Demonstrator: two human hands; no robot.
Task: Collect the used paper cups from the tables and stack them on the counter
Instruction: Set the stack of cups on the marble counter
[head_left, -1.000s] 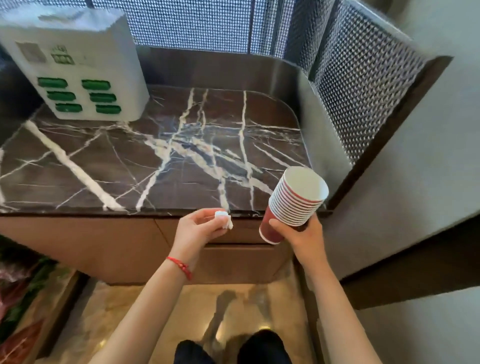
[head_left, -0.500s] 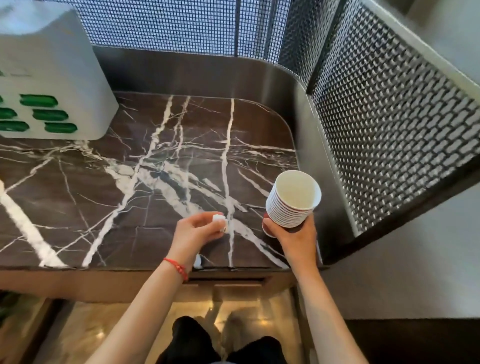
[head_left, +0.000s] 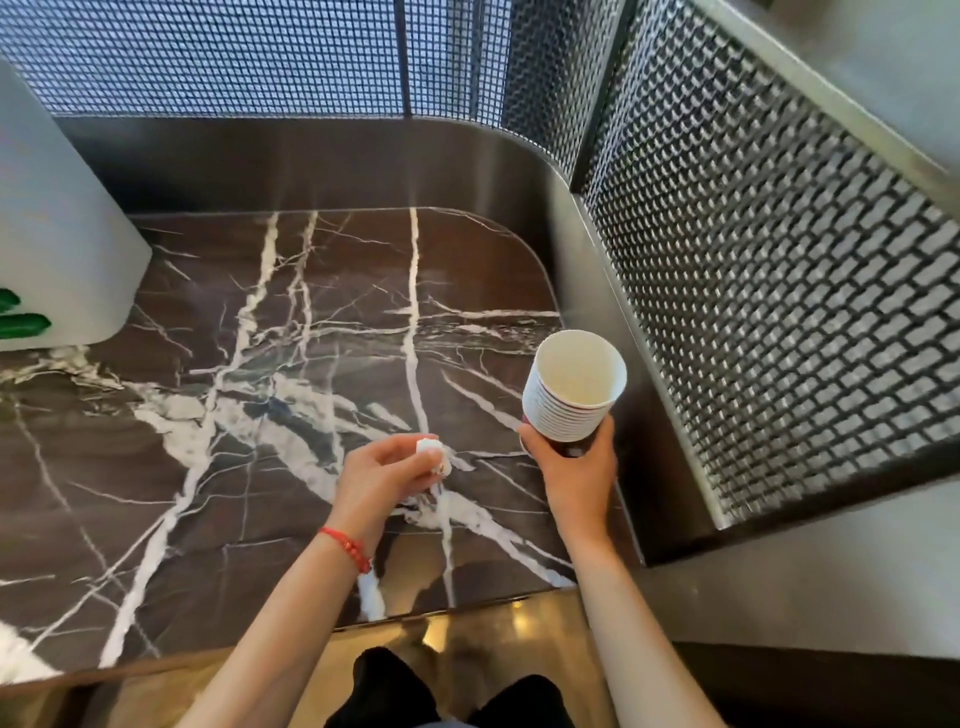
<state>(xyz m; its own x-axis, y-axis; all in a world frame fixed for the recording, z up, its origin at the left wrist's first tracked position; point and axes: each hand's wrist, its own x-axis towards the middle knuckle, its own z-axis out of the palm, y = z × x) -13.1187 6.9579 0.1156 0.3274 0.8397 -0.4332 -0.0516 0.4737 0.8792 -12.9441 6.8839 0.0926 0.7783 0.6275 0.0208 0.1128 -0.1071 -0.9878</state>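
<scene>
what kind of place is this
Probably a cafe or restaurant service corner, though that is a guess. A dark marble counter sits boxed in by metal mesh screens, a white box with green slots stands on it, and the right hand holds stacked paper cups.

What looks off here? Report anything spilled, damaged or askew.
Nothing spilled or damaged shows. The stack of paper cups is tilted in the right hand, held above the marble counter, not set down. The left hand pinches a small white wad, possibly tissue; too small to tell.
</scene>
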